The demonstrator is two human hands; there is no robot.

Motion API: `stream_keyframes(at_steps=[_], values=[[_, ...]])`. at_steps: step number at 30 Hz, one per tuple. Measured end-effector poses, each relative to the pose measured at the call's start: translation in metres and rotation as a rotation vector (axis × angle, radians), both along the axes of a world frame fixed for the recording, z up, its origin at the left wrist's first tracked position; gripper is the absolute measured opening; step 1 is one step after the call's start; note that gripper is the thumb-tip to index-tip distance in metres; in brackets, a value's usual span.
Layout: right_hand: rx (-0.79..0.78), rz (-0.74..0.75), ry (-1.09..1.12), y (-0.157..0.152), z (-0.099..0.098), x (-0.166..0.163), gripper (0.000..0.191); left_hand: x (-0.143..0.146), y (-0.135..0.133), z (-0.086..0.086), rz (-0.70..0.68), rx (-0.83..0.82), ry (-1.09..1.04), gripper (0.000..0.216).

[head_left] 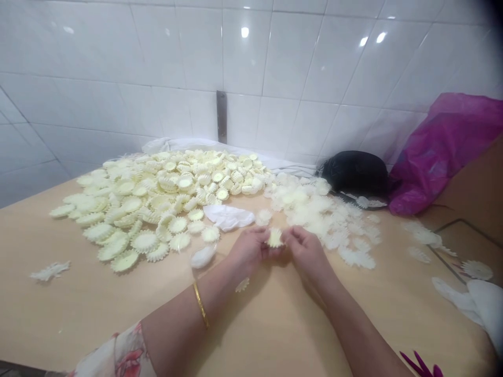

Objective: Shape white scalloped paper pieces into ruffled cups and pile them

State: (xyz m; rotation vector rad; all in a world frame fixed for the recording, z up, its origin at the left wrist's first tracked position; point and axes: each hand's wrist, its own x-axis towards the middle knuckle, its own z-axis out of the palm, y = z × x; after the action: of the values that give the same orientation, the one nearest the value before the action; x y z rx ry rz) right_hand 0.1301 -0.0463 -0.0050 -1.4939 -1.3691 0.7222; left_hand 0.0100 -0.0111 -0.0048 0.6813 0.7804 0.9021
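Observation:
My left hand (249, 250) and my right hand (304, 252) meet above the pale wooden table (275, 324), their fingertips pinching a small cream scalloped cup (275, 238) between them. To the left lies a wide heap of similar pale yellow fluted cups (165, 193), its nearest pieces just beyond my left hand. Flat, frilly, cream-white pieces (326, 217) spread out past my right hand. A crumpled white cloth (228, 216) rests just beyond my hands, and a single small frilled piece (242, 285) lies under my left forearm.
A black bag (356, 172) and crumpled magenta plastic (444, 157) stand against the white tiled wall (291, 57). A white fabric strip (208, 146) runs behind the heap. More white pieces and white cloth (471, 303) lie at the right, on a dark-edged panel (463, 246).

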Motion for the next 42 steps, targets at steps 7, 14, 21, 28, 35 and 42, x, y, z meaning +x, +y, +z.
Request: stream_keyframes(at_steps=[7, 14, 21, 28, 35, 42], values=[[-0.007, 0.017, -0.104, 0.0, 0.0, 0.004, 0.027, 0.003, -0.003, -0.002, -0.018, 0.068, 0.022, 0.016], [-0.015, 0.002, -0.079, 0.003, -0.002, 0.002, 0.029, 0.001, -0.005, -0.004, -0.081, 0.117, -0.023, 0.025], [-0.01, -0.006, -0.097, 0.004, -0.002, 0.005, 0.027, 0.0, -0.004, -0.006, -0.114, 0.152, -0.018, 0.022], [-0.098, 0.067, 0.123, 0.006, -0.01, 0.009, 0.031, -0.001, 0.0, 0.001, -0.097, 0.03, -0.007, 0.016], [0.066, 0.072, -0.043, 0.002, 0.0, 0.004, 0.017, -0.001, -0.001, 0.005, -0.048, 0.005, 0.014, 0.017], [-0.072, 0.081, 0.508, 0.007, -0.005, 0.006, 0.026, 0.001, -0.003, 0.009, -0.06, 0.03, 0.022, 0.021]])
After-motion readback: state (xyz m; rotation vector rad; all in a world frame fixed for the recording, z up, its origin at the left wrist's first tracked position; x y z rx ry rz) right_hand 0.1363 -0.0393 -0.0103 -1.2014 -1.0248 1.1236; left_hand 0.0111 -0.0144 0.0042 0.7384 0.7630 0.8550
